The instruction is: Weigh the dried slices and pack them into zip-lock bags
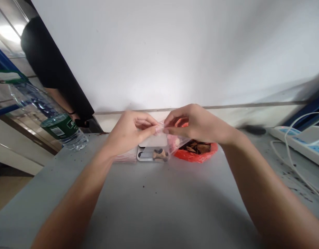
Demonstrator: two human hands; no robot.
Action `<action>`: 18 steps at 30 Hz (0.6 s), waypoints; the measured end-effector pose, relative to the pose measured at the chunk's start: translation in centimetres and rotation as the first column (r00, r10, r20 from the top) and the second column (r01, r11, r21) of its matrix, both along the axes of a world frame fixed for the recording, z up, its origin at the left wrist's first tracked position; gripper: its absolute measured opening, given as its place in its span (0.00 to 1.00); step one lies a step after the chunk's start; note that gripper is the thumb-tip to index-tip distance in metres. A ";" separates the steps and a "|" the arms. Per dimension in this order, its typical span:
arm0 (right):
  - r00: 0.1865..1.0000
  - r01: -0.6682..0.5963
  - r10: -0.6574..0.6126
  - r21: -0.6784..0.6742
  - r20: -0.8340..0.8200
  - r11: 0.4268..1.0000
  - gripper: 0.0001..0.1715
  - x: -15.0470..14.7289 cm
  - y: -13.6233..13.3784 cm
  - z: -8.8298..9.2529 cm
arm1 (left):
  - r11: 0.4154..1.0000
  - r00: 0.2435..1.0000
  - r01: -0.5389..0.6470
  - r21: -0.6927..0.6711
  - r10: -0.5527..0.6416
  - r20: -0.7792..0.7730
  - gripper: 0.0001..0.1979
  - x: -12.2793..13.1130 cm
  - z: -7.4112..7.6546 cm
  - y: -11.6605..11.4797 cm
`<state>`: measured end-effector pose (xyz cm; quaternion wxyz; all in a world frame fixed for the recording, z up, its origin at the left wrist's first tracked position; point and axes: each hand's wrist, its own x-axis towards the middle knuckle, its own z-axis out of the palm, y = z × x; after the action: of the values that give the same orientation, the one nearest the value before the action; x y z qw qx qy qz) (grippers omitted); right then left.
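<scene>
My left hand (133, 133) and my right hand (192, 124) meet at the middle of the table, each pinching the top of a small clear plastic bag (172, 147). Brown dried pieces (161, 154) show at the bag's lower end. Behind the bag lies a white, flat device (145, 154) that looks like a small scale; my left hand partly covers it. To the right, below my right hand, an open red plastic bag (196, 158) holds dark brown dried pieces (198, 147). Beside the device, flat clear plastic bags (125, 157) lie partly under my left wrist.
A large water bottle (62, 129) with a green label stands tilted in view at the left edge. At right are a white power strip (302, 138) and a white cable (288, 152). A white panel (159, 55) rises behind the grey table (159, 214). Part of a person (45, 52) shows at left.
</scene>
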<state>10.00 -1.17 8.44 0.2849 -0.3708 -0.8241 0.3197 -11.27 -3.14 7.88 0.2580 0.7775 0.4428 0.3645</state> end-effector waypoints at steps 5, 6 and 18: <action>0.995 -0.050 0.052 0.020 -0.083 0.999 0.15 -0.2 0.0 -0.3 | 1.000 1.000 -0.011 -0.029 0.011 0.011 0.08 0.0 0.2 -0.1; 0.995 -0.047 0.049 0.024 -0.084 0.999 0.14 -0.2 0.0 -0.4 | 1.000 1.000 -0.001 -0.027 0.001 0.006 0.08 0.0 0.2 -0.2; 0.989 -0.085 0.083 -0.005 -0.126 0.996 0.13 -0.2 0.6 -1.1 | 0.997 0.995 0.057 0.059 -0.052 -0.084 0.07 -0.1 0.3 0.1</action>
<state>9.82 -0.53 7.36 0.3207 -0.3163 -0.8178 0.3582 -11.42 -3.07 8.18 0.2252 0.8112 0.4203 0.3384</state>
